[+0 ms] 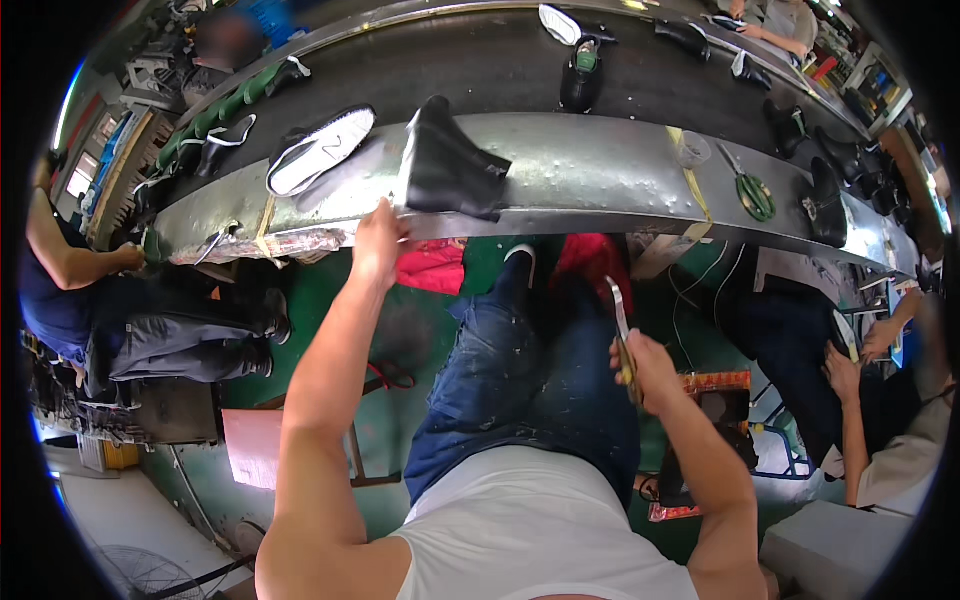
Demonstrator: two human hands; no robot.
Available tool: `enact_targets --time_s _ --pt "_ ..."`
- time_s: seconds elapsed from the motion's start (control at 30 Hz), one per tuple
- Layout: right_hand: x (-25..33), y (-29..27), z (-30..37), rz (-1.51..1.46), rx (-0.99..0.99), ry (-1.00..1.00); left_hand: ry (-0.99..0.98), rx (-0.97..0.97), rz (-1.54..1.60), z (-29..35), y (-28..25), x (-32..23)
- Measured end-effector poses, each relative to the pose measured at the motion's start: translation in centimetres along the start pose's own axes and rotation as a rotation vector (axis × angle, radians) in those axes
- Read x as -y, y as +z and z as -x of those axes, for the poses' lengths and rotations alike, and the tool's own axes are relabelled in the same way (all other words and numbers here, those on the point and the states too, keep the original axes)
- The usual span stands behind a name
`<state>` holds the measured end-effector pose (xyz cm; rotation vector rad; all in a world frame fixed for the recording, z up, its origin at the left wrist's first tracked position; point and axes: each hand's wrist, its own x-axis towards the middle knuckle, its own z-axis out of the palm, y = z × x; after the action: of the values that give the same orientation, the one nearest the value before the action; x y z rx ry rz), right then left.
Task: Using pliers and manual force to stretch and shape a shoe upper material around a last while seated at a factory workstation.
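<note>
At 12 o'clock, a black leather shoe [450, 168] stands tilted over the metal ledge [600, 165]. At 10 o'clock, the left hand [377, 245] meets its near edge; whether it pinches cannot be told. At 4 o'clock, the right hand [655, 372] wraps curved-nose pliers [622, 324], well apart. Plier work seemingly remains; any finished portion is indiscernible.

Metal ledge [590, 165] bearing white-lined shoe [322, 150], scissors [755, 197]; dark belt [480, 70], black shoe [579, 88] on it
</note>
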<state>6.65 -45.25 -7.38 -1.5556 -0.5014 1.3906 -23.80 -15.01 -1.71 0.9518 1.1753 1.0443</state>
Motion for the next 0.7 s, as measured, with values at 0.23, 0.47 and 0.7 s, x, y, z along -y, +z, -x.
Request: enact_targets --time_s 0.23,0.47,0.7 --pt "1.7 2.2 3.4 -0.063 0.251 0.091 0.56 -0.252 -0.491 -2.0 -3.5 -4.4" --pt "1.9 5.7 0.5 0.2 0.422 0.041 0.025 0.01 -1.118 -11.0 7.6 -11.9" --pt "4.1 6.3 -0.3 0.257 0.505 -0.127 -0.021 0.265 -1.024 -16.1 8.3 -10.9"
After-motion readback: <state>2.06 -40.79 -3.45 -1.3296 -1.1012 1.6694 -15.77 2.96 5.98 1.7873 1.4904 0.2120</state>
